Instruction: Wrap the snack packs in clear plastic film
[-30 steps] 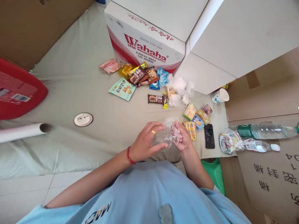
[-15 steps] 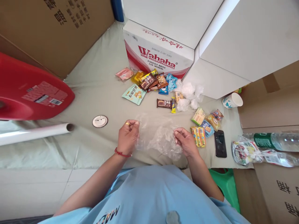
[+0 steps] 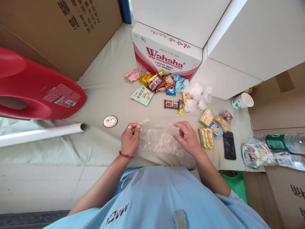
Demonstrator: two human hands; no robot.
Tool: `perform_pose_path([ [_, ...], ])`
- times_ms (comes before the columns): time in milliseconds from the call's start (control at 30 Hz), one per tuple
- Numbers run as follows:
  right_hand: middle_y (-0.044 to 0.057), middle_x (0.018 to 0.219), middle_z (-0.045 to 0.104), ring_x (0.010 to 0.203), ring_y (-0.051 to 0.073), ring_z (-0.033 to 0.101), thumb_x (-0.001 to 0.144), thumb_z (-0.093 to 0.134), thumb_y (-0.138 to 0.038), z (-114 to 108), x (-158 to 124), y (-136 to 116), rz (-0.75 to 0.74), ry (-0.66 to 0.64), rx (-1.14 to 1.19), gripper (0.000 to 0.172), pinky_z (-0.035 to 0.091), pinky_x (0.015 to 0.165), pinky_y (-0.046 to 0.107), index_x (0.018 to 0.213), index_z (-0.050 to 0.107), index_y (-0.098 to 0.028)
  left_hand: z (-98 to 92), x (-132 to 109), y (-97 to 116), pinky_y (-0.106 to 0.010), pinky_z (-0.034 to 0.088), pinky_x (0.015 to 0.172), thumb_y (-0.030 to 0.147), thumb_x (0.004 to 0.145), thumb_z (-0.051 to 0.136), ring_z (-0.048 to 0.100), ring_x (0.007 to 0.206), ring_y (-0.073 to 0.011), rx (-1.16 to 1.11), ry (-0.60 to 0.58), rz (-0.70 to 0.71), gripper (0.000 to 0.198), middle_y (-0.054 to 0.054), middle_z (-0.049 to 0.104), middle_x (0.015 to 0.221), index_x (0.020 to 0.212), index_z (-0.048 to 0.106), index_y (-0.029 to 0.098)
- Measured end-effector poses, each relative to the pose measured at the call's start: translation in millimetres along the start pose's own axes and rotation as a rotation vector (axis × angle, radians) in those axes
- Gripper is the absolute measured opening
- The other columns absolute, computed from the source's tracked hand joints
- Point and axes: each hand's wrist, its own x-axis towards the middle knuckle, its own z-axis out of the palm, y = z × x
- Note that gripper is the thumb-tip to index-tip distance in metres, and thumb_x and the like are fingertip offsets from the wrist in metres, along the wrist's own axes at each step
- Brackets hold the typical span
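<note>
A clear crinkled plastic bag [image 3: 159, 141] lies stretched out flat on the grey-green cloth [image 3: 102, 86] in front of me. My left hand [image 3: 130, 139], with a gold ring and a red wrist cord, pinches the bag's left edge. My right hand [image 3: 188, 138] rests at the bag's right edge with its fingers curled and partly apart, touching the plastic. Beyond the bag lie several small snack packets [image 3: 157, 83], a brown cocoa bar [image 3: 171, 104] and crumpled clear bags [image 3: 196, 92].
A Wahaha carton [image 3: 164, 54] and white boxes [image 3: 238, 35] stand at the back. More packets [image 3: 209, 127], a black phone [image 3: 229, 145], a paper cup [image 3: 242, 100] and water bottles [image 3: 281, 142] lie right. A red plastic stool [image 3: 35, 92], white tube [image 3: 40, 134] and round badge [image 3: 110, 121] sit left.
The bag was bunched between both hands; they drew apart and spread it flat on the cloth. My right hand loosened its pinch. The view shifted left.
</note>
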Motion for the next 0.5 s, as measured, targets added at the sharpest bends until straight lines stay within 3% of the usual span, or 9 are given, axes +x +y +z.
perform_pose_path([
  [100,0.011,0.133,0.064,0.097,0.02,0.067,0.092,0.073,-0.032,30,21,-8,-0.05,-0.358,-0.135,0.056,0.053,0.08,0.031,0.144,0.056,-0.025,-2.0,-4,0,-0.023,0.033,0.049,0.053,0.092,0.058,0.038,0.048,-0.0112,0.023,-0.014,0.048,0.031,0.008,0.046,0.056,0.095,0.059,0.022],
  [200,0.006,0.109,0.07,0.094,0.02,0.068,0.092,0.07,-0.021,55,38,-2,0.012,-0.498,-0.284,0.033,0.05,0.079,0.029,0.125,0.068,-0.023,-5.9,-3,-4,-0.023,0.033,0.049,0.053,0.093,0.057,0.04,0.049,-0.0115,0.032,0.025,0.073,0.031,0.007,0.047,0.058,0.098,0.06,0.022],
  [300,0.003,0.097,0.068,0.084,0.016,0.066,0.095,0.063,-0.015,57,47,1,-0.017,-0.417,-0.24,0.015,0.049,0.079,0.026,0.104,0.073,-0.022,-7.5,3,-6,-0.023,0.032,0.049,0.05,0.093,0.057,0.04,0.05,-0.011,0.021,0.113,0.073,0.029,0.007,0.048,0.06,0.097,0.059,0.022],
  [500,0.008,0.097,0.069,0.09,0.021,0.065,0.104,0.051,-0.026,16,36,-16,-0.298,0.033,-0.156,0.023,0.052,0.081,0.033,0.103,0.074,-0.025,-4.0,24,0,-0.022,0.031,0.044,0.044,0.094,0.053,0.038,0.043,-0.009,-0.143,0.251,0.006,0.021,0.01,0.046,0.057,0.095,0.052,0.023],
])
